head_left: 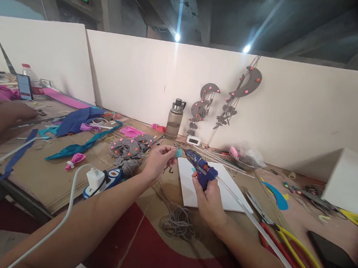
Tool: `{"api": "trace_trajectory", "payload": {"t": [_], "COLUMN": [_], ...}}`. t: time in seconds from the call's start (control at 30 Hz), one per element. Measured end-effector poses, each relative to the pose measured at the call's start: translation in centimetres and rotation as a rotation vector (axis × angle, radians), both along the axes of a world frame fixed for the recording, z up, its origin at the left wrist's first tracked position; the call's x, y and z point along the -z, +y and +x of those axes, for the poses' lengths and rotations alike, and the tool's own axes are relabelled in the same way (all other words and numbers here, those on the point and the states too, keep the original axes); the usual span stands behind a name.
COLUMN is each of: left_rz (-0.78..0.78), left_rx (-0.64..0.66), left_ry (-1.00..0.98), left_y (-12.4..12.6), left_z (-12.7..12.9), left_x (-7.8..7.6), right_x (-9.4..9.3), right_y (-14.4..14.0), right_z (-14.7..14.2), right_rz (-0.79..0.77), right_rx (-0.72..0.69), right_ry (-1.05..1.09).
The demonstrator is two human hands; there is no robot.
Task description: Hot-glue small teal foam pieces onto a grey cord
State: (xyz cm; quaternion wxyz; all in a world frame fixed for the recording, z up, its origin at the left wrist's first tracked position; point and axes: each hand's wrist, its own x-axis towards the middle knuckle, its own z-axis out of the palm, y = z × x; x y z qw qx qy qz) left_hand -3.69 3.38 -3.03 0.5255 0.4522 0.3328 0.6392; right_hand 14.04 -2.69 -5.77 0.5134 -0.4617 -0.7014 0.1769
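Observation:
My right hand (210,201) is wrapped round the handle of a blue hot glue gun (201,167), its nozzle pointing left and away. A long clear glue stick (253,216) trails from the back of the gun. Between the thumb and fingers of my left hand (159,161) is a small teal piece (178,152), close to the nozzle; whether they touch I cannot tell. Beneath the gun lies a white board (187,187). Grey yarn (179,224) is heaped on the cardboard in front of me, with a strand running up toward my left hand.
A power strip (111,178) with a white plug and cable sits left. Scissors (293,248) and a black phone (332,255) lie right. Behind stand a water bottle (173,123) and small clock (193,140). Grey moon hangings (250,84) hang on the wall. Another person's arm (5,117) rests far left.

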Motion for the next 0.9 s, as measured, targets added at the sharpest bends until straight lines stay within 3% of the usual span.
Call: {"api": "trace_trajectory", "payload": {"t": [0.47,0.9], "left_rz": [0.074,0.136], "left_rx": [-0.057,-0.072], "left_ry": [0.060,0.139], "left_y": [-0.75,-0.50], "left_z": [0.26,0.13], "left_x": [-0.65,-0.23], "right_x": [-0.32,-0.04], "right_y": [-0.38,-0.48], "right_z": [-0.21,-0.27], "right_rz": [0.038,0.022], "right_rx": [-0.007,-0.008], "right_ry": [-0.079,-0.084]}}
